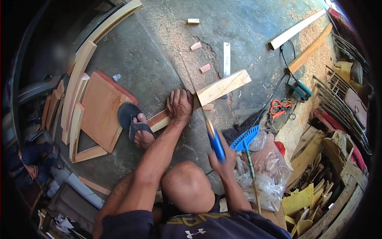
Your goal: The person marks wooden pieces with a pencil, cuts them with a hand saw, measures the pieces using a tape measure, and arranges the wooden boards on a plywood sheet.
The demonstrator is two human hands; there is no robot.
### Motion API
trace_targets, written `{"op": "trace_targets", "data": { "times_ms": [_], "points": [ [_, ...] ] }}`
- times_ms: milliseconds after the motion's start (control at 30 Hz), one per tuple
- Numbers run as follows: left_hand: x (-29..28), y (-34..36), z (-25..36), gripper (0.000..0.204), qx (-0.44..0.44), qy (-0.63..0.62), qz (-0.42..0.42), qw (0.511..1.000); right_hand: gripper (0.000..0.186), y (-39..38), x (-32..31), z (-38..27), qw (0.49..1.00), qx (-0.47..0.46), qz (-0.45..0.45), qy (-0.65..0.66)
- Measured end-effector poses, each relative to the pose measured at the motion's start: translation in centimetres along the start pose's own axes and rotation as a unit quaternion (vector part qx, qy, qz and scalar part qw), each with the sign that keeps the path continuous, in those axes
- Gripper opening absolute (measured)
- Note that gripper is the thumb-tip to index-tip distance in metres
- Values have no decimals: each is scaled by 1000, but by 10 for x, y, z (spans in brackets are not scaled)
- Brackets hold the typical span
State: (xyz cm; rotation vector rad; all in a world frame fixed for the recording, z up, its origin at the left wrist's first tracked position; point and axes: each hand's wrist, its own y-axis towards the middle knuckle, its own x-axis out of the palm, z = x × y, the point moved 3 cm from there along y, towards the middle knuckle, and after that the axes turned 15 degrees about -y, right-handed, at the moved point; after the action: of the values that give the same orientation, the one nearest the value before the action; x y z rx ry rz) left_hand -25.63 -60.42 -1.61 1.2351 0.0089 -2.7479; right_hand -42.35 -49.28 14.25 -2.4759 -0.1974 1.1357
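One shirt (215, 228), two hands (180, 105), one saw (216, 144) across one beam (223, 87)

Bare floor (155, 71) left a hand room between the board (101, 105) and the saw (217, 145), and again between the plank (225, 87) and the scissors (282, 106). The blade barred the way just beside the left hand (180, 105); a foot (144, 138) stood to that hand's left. The blue rake (243, 138) crowded the right hand (223, 159).

yellow lettering (199, 217), white emblem (195, 232), both on a dark shirt (254, 228)
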Motion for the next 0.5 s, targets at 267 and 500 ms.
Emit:
{"op": "trace_targets", "data": {
  "times_ms": [267,500],
  "points": [
    [-3,9,5,26,10,58,9,998,68,-40,-24,7,999,2,34,10],
    [-16,13,-1,22,26,79,32,996,74,-123,-63,2,998,28,-45,-43]
  ]
}}
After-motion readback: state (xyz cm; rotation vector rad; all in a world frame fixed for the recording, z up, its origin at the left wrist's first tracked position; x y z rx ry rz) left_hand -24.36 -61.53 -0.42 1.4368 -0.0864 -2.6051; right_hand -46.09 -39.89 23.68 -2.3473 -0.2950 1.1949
